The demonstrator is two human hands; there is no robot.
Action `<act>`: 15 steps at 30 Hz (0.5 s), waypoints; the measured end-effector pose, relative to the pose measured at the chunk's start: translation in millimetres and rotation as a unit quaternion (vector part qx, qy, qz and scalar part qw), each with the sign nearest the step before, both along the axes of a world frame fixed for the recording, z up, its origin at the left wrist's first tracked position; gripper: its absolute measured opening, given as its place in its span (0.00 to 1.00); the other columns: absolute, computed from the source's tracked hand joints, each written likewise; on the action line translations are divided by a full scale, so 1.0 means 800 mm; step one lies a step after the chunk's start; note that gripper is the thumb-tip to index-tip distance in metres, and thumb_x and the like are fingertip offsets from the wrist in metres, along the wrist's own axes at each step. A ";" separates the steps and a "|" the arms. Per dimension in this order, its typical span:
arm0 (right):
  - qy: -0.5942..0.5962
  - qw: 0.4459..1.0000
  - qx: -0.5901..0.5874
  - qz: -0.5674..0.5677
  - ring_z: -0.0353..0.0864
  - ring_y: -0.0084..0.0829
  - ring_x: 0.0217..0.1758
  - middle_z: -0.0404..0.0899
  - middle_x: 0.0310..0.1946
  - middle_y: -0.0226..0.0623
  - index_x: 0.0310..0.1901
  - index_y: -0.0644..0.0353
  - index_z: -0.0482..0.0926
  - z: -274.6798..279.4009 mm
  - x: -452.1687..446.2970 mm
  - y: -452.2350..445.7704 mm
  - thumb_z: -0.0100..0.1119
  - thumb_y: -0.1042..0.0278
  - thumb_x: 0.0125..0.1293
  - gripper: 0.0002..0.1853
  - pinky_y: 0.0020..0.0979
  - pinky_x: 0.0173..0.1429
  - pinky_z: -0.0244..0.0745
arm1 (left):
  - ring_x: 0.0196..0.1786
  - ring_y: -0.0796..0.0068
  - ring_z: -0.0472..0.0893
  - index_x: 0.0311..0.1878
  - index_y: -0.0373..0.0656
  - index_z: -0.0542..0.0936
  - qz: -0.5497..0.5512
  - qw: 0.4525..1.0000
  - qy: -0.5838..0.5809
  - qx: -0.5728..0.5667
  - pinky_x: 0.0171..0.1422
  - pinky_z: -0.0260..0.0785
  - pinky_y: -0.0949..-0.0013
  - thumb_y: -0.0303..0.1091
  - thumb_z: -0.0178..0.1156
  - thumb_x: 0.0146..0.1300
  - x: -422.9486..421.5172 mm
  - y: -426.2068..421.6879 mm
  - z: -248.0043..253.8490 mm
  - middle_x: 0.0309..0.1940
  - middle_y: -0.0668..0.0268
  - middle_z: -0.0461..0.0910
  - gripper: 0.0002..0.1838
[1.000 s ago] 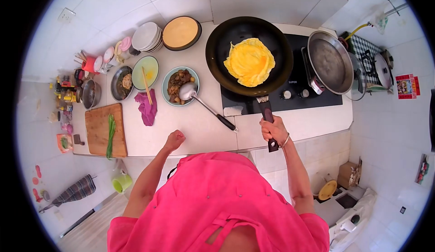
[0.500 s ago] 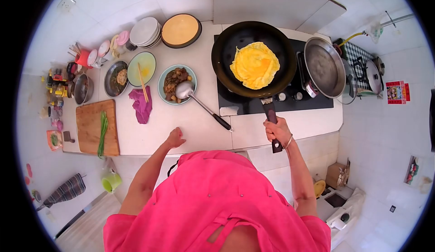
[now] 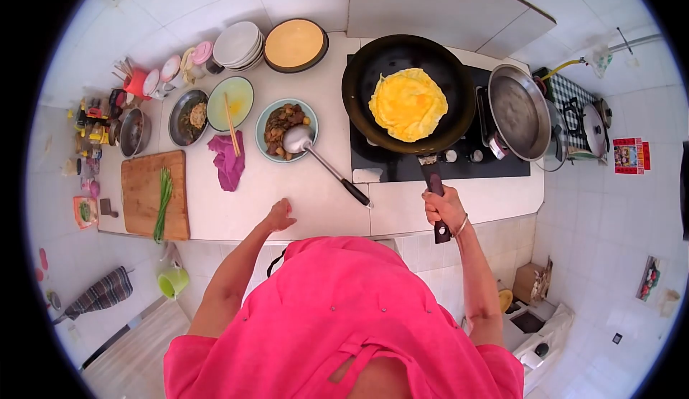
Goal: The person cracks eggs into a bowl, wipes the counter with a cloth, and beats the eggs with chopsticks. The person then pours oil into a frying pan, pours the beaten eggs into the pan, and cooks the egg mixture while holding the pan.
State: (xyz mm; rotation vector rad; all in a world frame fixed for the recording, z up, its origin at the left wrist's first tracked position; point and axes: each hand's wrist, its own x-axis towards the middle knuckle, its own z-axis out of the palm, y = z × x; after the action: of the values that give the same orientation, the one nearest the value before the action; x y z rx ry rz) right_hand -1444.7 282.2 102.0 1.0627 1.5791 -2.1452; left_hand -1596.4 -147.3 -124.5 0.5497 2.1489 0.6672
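My right hand point(image 3: 445, 210) is wrapped round the dark handle of a black frying pan point(image 3: 366, 62). The pan sits over the black stovetop point(image 3: 502, 169). A round yellow omelette point(image 3: 409, 105) lies in it, with ruffled, paler edges. My left hand point(image 3: 280, 216) hovers near the counter's front edge, holding nothing, its thumb apart from loosely bent fingers. Beyond that hand stands a pale blue bowl point(image 3: 264, 146) of brown cooked food point(image 3: 276, 126). A ladle point(image 3: 330, 166) rests with its scoop in the bowl and its black handle on the counter.
On the left are a cutting board point(image 3: 140, 198) with green stalks point(image 3: 163, 202), a purple cloth point(image 3: 228, 162), a green plate point(image 3: 240, 90) with chopsticks point(image 3: 231, 123), and a metal bowl point(image 3: 134, 137). Stacked white bowls point(image 3: 237, 44) stand behind. A wide steel pan point(image 3: 520, 112) sits right of the frying pan.
The omelette's outline in the pan has changed slightly, looking rounder and more wrinkled. My right hand keeps its hold on the handle. The whole view has shifted a little.
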 end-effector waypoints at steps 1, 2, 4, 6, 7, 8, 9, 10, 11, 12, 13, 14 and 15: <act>-0.001 1.000 -0.001 0.001 0.62 0.17 0.12 0.66 0.15 0.27 0.31 0.63 0.69 -0.002 0.001 0.001 0.58 0.71 0.61 0.08 0.24 0.17 0.62 | 0.37 0.58 0.76 0.37 0.40 0.69 0.000 1.000 0.000 -0.002 0.41 0.70 0.59 0.34 0.70 0.44 -0.001 0.000 0.001 0.31 0.56 0.75 0.21; -0.003 1.000 -0.001 0.001 0.62 0.17 0.12 0.65 0.15 0.27 0.31 0.63 0.69 -0.003 0.002 0.004 0.58 0.71 0.61 0.08 0.24 0.17 0.62 | 0.37 0.58 0.76 0.37 0.40 0.69 -0.001 1.000 0.000 -0.004 0.41 0.70 0.59 0.34 0.70 0.44 -0.001 0.000 0.001 0.31 0.56 0.75 0.21; -0.001 1.000 -0.008 -0.003 0.62 0.17 0.12 0.65 0.15 0.26 0.31 0.63 0.69 -0.004 0.000 0.004 0.58 0.71 0.62 0.08 0.23 0.17 0.62 | 0.37 0.58 0.76 0.37 0.39 0.69 -0.002 1.000 -0.001 -0.007 0.41 0.70 0.59 0.34 0.69 0.44 -0.002 -0.001 0.001 0.31 0.56 0.75 0.21; 0.007 1.000 -0.022 -0.016 0.61 0.17 0.12 0.64 0.15 0.26 0.31 0.63 0.69 -0.003 -0.002 -0.002 0.58 0.71 0.62 0.08 0.23 0.16 0.61 | 0.37 0.58 0.76 0.37 0.39 0.69 -0.005 1.000 -0.002 -0.009 0.42 0.70 0.59 0.34 0.69 0.44 -0.001 0.000 0.001 0.31 0.56 0.75 0.21; 0.006 0.999 -0.030 -0.018 0.61 0.17 0.12 0.64 0.15 0.26 0.31 0.63 0.69 -0.001 -0.002 -0.002 0.58 0.71 0.62 0.08 0.23 0.16 0.61 | 0.37 0.58 0.76 0.37 0.39 0.69 -0.007 1.000 -0.003 -0.011 0.42 0.70 0.60 0.34 0.69 0.44 0.000 0.001 0.001 0.31 0.56 0.75 0.21; 0.006 0.999 -0.037 -0.021 0.61 0.16 0.12 0.64 0.15 0.25 0.31 0.62 0.69 0.001 -0.003 -0.002 0.58 0.71 0.62 0.08 0.23 0.16 0.60 | 0.37 0.58 0.76 0.37 0.39 0.69 -0.008 1.000 -0.003 -0.013 0.42 0.70 0.60 0.34 0.69 0.44 -0.001 0.001 0.001 0.31 0.56 0.74 0.21; 0.006 0.999 -0.044 -0.023 0.61 0.16 0.12 0.64 0.15 0.25 0.31 0.62 0.69 0.003 -0.003 -0.002 0.58 0.71 0.62 0.08 0.23 0.16 0.60 | 0.37 0.58 0.76 0.37 0.39 0.69 -0.010 1.000 -0.003 -0.015 0.43 0.70 0.60 0.34 0.69 0.44 -0.001 0.001 0.000 0.31 0.56 0.74 0.21; 0.003 0.999 -0.049 -0.023 0.61 0.16 0.12 0.64 0.15 0.25 0.31 0.62 0.69 0.006 -0.003 0.000 0.58 0.71 0.62 0.08 0.23 0.16 0.60 | 0.38 0.58 0.76 0.37 0.39 0.69 -0.009 1.000 -0.008 -0.015 0.43 0.70 0.60 0.34 0.69 0.44 -0.002 0.000 0.001 0.31 0.56 0.74 0.21; 0.000 0.998 -0.054 -0.023 0.61 0.16 0.12 0.64 0.15 0.25 0.31 0.62 0.70 0.011 -0.003 0.003 0.58 0.71 0.62 0.08 0.22 0.16 0.60 | 0.38 0.58 0.76 0.37 0.39 0.69 -0.009 1.000 -0.014 -0.014 0.43 0.70 0.60 0.34 0.69 0.44 -0.003 0.000 0.002 0.31 0.57 0.74 0.21; -0.004 0.998 -0.057 -0.022 0.60 0.16 0.12 0.64 0.15 0.25 0.31 0.62 0.70 0.017 -0.003 0.005 0.58 0.71 0.62 0.08 0.22 0.17 0.60 | 0.38 0.58 0.76 0.37 0.39 0.69 -0.009 1.000 -0.019 -0.013 0.43 0.70 0.60 0.34 0.69 0.44 -0.003 0.001 0.003 0.31 0.57 0.74 0.21; -0.011 0.998 -0.055 -0.021 0.60 0.15 0.12 0.64 0.15 0.24 0.31 0.62 0.70 0.023 -0.005 0.005 0.58 0.71 0.62 0.07 0.22 0.17 0.60 | 0.38 0.58 0.76 0.37 0.39 0.69 -0.009 1.000 -0.020 -0.009 0.43 0.70 0.60 0.34 0.69 0.44 -0.004 0.001 0.004 0.31 0.57 0.74 0.21; -0.014 0.999 -0.050 -0.017 0.61 0.16 0.12 0.64 0.15 0.25 0.30 0.61 0.69 0.025 -0.007 0.005 0.58 0.71 0.62 0.07 0.22 0.17 0.60 | 0.38 0.58 0.76 0.38 0.39 0.69 -0.010 1.000 -0.019 -0.006 0.43 0.70 0.60 0.34 0.69 0.44 -0.005 0.000 0.003 0.31 0.57 0.74 0.21; -0.018 0.999 -0.045 -0.013 0.61 0.16 0.12 0.64 0.15 0.25 0.30 0.61 0.69 0.026 -0.008 0.004 0.58 0.71 0.62 0.08 0.22 0.17 0.60 | 0.38 0.58 0.76 0.38 0.39 0.69 -0.010 1.000 -0.019 -0.002 0.44 0.70 0.60 0.33 0.69 0.44 -0.004 -0.001 0.002 0.31 0.57 0.74 0.21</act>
State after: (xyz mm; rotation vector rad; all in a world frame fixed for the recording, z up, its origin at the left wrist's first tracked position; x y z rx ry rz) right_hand -1450.9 285.5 122.5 1.0929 1.4470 -2.1797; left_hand -1599.8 -148.3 -123.2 0.5514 2.1054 0.6576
